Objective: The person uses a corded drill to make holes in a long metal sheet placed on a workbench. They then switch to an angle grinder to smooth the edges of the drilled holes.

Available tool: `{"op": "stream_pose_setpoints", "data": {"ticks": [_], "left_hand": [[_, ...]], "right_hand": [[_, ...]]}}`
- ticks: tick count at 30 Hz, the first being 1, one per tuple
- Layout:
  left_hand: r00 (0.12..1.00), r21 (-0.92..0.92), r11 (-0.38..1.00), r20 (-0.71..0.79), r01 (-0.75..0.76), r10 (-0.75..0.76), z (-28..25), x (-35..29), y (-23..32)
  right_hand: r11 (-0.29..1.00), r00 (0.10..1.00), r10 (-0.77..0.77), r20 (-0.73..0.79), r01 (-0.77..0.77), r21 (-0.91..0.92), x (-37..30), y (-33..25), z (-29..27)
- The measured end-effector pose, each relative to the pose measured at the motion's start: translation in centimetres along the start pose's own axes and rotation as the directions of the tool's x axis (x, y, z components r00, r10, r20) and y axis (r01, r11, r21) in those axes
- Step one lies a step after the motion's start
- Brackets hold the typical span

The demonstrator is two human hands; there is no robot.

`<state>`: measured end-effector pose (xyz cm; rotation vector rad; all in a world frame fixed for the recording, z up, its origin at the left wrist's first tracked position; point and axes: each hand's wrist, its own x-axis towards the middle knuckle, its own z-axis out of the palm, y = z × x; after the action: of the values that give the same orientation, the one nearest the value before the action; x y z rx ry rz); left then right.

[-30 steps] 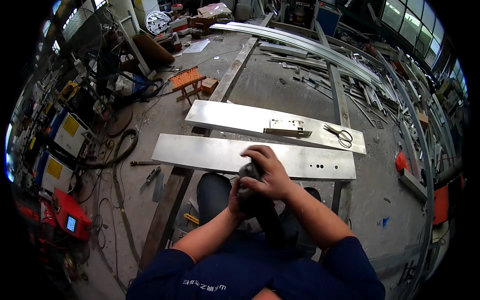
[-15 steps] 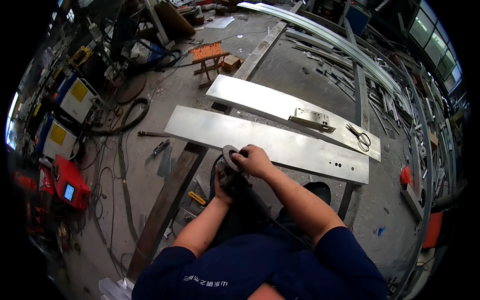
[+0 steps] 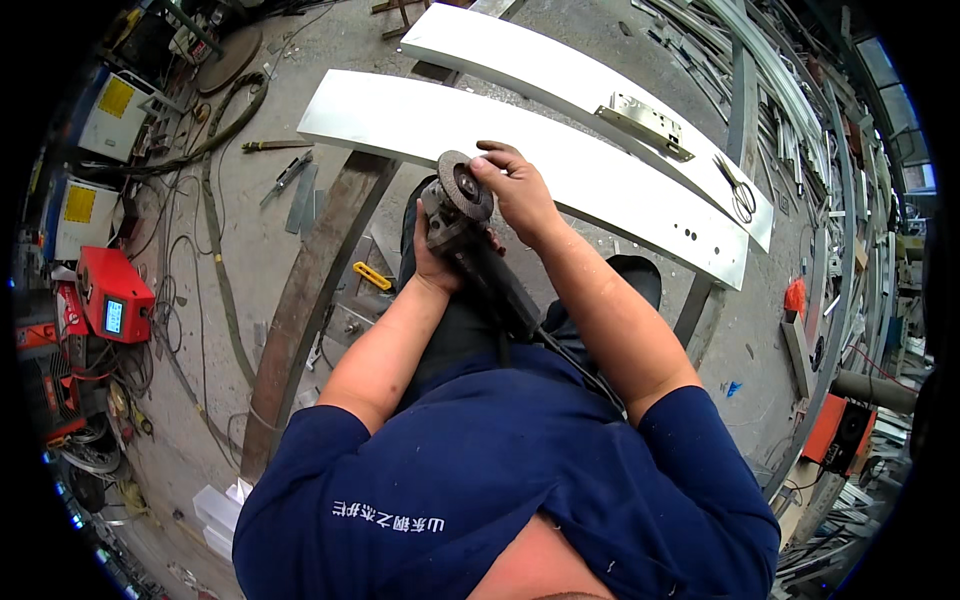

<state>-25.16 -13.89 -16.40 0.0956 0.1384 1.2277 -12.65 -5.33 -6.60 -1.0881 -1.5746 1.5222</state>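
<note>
An angle grinder [image 3: 485,275] rests upright between my legs, its dark body slanting toward me and its head facing away. My left hand [image 3: 432,255] is wrapped round the grinder near the head, with some fingers hidden behind it. A grey round disc [image 3: 455,190] is fitted on the head. At the disc's upper right edge is my right hand [image 3: 520,195], its thumb on the face and its blackened fingers bent beyond the rim. Just past the disc lies a long, shiny metal panel [image 3: 590,180] with several holes at its right end.
A second panel [image 3: 520,50] lies behind, carrying a metal lock case [image 3: 645,122] and scissors [image 3: 738,190]. Dark beams [image 3: 310,300] support the panels. A yellow cutter [image 3: 372,275] lies left of my legs. Cables and a red machine [image 3: 110,295] stand farther left; metal strips [image 3: 790,130] are piled right.
The view has tilted down toward my body. My right fingers, pinched at the disc's centre before, are now farther apart at its edge. My left hand keeps its hold on the grinder.
</note>
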Motion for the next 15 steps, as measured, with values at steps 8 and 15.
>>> {"op": "stream_pose_setpoints", "data": {"ticks": [8,15], "left_hand": [[0.996,0.05,0.999,-0.088,0.018,-0.013,0.3,0.0,0.0],[0.995,0.035,0.999,-0.099,0.026,-0.023,0.4,0.5,0.2]], "right_hand": [[0.981,0.986,0.164,-0.011,-0.162,0.104,-0.2,-0.4,-0.2],[0.974,0.998,0.022,0.055,-0.033,0.226,-0.3,1.8,0.1]]}}
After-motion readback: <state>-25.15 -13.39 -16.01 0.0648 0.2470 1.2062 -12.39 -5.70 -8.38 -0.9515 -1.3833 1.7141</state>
